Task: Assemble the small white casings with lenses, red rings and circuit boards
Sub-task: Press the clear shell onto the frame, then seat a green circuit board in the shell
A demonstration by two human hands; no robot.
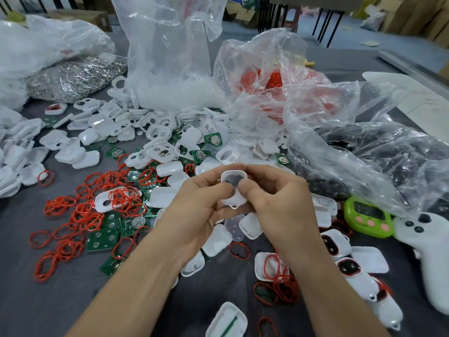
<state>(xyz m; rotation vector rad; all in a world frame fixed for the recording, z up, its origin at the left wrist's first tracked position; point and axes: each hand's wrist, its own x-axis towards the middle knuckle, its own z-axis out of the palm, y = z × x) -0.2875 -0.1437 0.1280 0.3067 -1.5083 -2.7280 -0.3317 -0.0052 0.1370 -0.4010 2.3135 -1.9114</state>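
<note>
Gripped betw. L hand (pixel 201 203) & R hand (pixel 274 198): white casing (pixel 233 181), both thumbs pressing inside, above table (pixel 48 300) w/ red rings (pixel 82 215), circuit boards (pixel 103 239). Green timer (pixel 368 218) display too blurred to read.

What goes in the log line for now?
left hand: holds white casing | right hand: holds it too, thumb inside | red rings: loose on table

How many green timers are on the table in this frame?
1. The green timer lies at the right, beside the white controller, at the edge of a clear plastic bag. Others could be hidden beneath the bags.
</note>
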